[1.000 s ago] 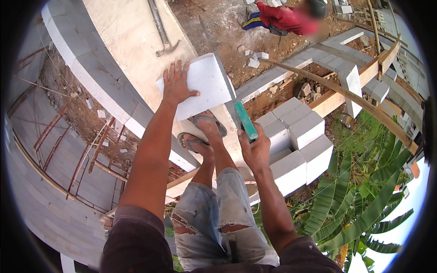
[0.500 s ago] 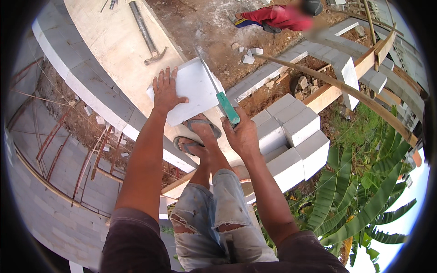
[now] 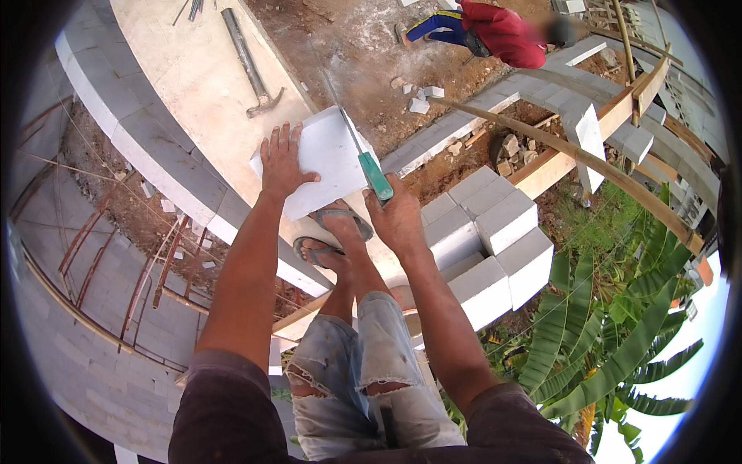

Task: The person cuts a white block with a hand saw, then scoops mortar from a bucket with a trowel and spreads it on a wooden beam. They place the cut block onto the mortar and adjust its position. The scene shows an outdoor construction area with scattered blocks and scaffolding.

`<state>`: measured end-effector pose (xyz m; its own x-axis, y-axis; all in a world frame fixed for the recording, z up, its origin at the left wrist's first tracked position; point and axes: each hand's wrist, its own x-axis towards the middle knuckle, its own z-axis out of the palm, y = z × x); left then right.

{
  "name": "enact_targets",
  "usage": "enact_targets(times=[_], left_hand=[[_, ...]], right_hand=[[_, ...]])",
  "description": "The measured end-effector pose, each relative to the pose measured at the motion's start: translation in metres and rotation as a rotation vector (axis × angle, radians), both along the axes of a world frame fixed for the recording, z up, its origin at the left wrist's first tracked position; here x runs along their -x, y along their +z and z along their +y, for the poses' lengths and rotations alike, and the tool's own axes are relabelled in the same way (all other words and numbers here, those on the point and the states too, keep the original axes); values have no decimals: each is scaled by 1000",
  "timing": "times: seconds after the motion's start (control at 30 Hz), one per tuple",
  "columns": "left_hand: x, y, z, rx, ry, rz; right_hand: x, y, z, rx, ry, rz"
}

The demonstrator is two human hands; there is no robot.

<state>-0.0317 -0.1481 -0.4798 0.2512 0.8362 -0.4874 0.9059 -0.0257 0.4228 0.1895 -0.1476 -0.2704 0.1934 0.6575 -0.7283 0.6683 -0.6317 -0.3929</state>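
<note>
My left hand (image 3: 287, 165) lies spread and flat on a white lightweight block (image 3: 326, 143), which rests on a pale board (image 3: 178, 58) by my sandalled feet (image 3: 340, 220). My right hand (image 3: 396, 215) grips the green handle (image 3: 376, 176) of a saw, whose long blade (image 3: 346, 121) lies along the right part of the block's top and reaches beyond its far edge. A hammer (image 3: 243, 54) lies on the board just beyond the block.
Stacked grey-white blocks (image 3: 506, 228) stand right of my feet. A low block wall (image 3: 135, 93) runs along the left, beside steel rebar (image 3: 166, 259). A person in red (image 3: 502, 39) is on the dirt below. A bamboo pole (image 3: 587, 155) and banana leaves (image 3: 587, 332) are at right.
My right hand and the saw have moved toward the upper left, along the blade's line. The person in red has shifted a little. My left hand stays pressed on the block.
</note>
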Motion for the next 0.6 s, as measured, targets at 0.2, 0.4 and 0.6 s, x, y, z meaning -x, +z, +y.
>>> enact_targets(times=[0.2,0.4,0.6], left_hand=[[7,4,-4,33,6,62],[5,3,-4,67,-10,115],[3,4,-3,45,12,63]], right_hand=[[-19,96,-85,134,-66,19],[-20,84,-83,87,-76,-5],[-13,12,-38,-93,3,47]])
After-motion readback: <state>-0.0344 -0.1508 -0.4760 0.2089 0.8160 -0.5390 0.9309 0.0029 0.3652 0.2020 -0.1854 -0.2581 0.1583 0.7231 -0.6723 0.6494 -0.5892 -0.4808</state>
